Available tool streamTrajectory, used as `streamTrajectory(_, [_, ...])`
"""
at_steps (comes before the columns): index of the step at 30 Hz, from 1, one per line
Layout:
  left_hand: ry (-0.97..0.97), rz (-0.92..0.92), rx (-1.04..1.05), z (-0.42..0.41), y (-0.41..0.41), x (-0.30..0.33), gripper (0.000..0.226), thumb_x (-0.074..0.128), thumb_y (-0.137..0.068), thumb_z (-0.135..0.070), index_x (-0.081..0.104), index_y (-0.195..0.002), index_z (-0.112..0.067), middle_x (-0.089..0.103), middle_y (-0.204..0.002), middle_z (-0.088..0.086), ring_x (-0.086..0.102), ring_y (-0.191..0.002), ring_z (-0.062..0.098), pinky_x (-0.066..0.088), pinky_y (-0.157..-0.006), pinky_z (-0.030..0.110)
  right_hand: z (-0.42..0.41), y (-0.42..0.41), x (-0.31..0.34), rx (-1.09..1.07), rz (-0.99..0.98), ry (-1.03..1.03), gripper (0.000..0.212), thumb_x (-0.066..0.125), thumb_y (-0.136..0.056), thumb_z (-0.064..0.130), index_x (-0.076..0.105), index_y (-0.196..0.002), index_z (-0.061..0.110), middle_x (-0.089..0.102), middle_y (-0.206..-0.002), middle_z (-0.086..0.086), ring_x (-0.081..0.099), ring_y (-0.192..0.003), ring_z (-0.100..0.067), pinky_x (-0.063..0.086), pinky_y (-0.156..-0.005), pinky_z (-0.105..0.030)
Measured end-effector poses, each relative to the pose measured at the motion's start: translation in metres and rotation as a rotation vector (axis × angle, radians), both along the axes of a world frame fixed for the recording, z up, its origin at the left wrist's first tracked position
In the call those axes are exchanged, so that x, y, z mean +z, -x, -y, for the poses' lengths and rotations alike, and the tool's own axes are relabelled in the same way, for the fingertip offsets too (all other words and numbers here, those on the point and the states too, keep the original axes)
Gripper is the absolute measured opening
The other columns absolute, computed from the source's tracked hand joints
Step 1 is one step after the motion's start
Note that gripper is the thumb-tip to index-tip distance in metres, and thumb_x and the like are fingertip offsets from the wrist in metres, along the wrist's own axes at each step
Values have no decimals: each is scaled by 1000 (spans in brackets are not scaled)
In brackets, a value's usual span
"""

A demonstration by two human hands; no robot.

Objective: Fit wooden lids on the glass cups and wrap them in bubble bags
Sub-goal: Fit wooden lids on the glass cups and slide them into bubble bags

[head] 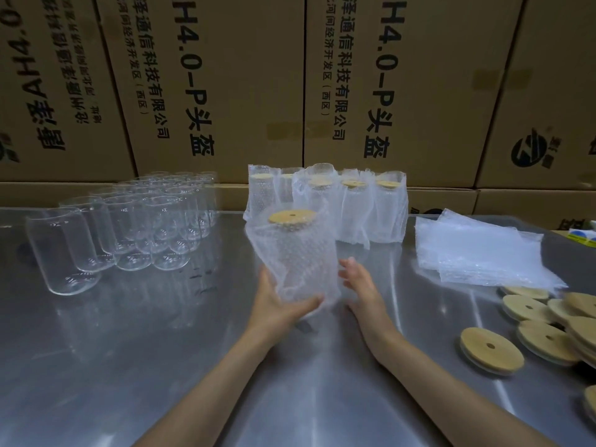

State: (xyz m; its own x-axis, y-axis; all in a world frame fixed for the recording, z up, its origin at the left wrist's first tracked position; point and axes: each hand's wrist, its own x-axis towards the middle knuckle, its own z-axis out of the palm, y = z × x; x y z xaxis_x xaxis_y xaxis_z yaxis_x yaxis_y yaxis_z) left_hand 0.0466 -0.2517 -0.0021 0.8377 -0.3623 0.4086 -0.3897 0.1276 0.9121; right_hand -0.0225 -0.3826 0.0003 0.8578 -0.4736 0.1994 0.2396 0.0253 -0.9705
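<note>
A glass cup in a bubble bag (295,259) with a wooden lid (292,217) on top is held above the steel table (161,350) at the centre. My left hand (277,304) grips its base from below, thumb curled round the front. My right hand (359,282) is beside the bag's right side, fingers straight, just apart from it or lightly touching. Several bare glass cups (135,227) stand in rows at the left. Several wrapped, lidded cups (354,204) stand behind. A stack of flat bubble bags (477,250) lies at the right. Loose wooden lids (545,333) are piled at the right edge.
Tall cardboard boxes (225,85) with printed text form a wall behind the table. A lower row of boxes (445,201) runs along the table's back edge. A small yellow and blue item (583,235) sits at the far right.
</note>
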Motion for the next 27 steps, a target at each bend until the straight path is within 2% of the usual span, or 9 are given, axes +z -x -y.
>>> streamTrajectory(1, [25, 0, 66, 1, -14, -3, 86, 91, -58, -5, 41, -127, -18, 56, -121, -7, 56, -111, 5, 44, -82, 4, 7, -4, 0, -70, -9, 15, 53, 48, -75, 64, 59, -110, 27, 62, -106, 13, 57, -87, 18, 40, -79, -18])
streamTrajectory(3, [49, -24, 183, 5, -41, -7, 80, 88, -63, -6, 37, -121, -24, 51, -113, -17, 52, -105, 3, 39, -78, 0, 24, -14, 0, -192, -28, 38, 40, 48, -85, 57, 58, -108, 25, 58, -102, 18, 54, -89, 14, 37, -77, -16])
streamTrajectory(5, [52, -35, 302, 10, -66, -10, 83, 89, -64, -13, 35, -126, -22, 46, -117, -13, 47, -111, 7, 37, -86, 12, 45, -26, -1, -299, -42, 60, 35, 53, -91, 48, 56, -114, 22, 57, -108, 12, 53, -98, 1, 36, -81, -22])
streamTrajectory(8, [29, -47, 408, 19, -100, -13, 95, 88, -65, -21, 28, -139, -16, 36, -125, -11, 37, -115, 4, 31, -93, 20, 72, -43, -2, -395, -66, 119, 46, 63, -91, 37, 48, -129, 16, 52, -121, -1, 50, -110, -13, 35, -92, -26])
streamTrajectory(15, [-13, -12, 471, 54, -169, -14, 93, 88, -64, -20, 31, -136, -12, 41, -136, 3, 43, -125, 18, 35, -94, 25, 125, -87, -7, -611, -72, 145, 79, 76, -80, 37, 33, -143, 16, 40, -144, -5, 38, -133, -20, 34, -101, -30])
streamTrajectory(18, [-16, -5, 484, 71, -195, -15, 94, 88, -64, -22, 29, -138, -13, 39, -140, 4, 41, -128, 20, 34, -95, 25, 145, -105, -8, -662, -71, 178, 90, 81, -74, 39, 31, -145, 15, 37, -147, -5, 37, -136, -22, 36, -110, -40])
streamTrajectory(21, [-11, -7, 487, 86, -218, -14, 98, 88, -65, -24, 26, -140, -14, 36, -143, 4, 39, -131, 21, 33, -96, 26, 161, -122, -9, -673, -68, 215, 97, 84, -69, 40, 30, -145, 15, 38, -146, -7, 40, -134, -25, 39, -109, -48])
streamTrajectory(25, [9, -5, 474, 104, -245, -12, 103, 89, -63, -23, 23, -142, -14, 34, -144, 6, 38, -133, 23, 37, -108, 37, 174, -139, -10, -685, -100, 265, 106, 84, -68, 44, 19, -149, 19, 26, -153, -5, 30, -140, -24, 32, -112, -41])
streamTrajectory(27, [1, -8, 478, 111, -254, -12, 103, 88, -64, -21, 23, -143, -13, 34, -143, 8, 39, -132, 25, 38, -107, 38, 179, -146, -11, -689, -108, 281, 108, 83, -68, 45, 16, -150, 21, 21, -155, -4, 26, -141, -23, 29, -110, -39])
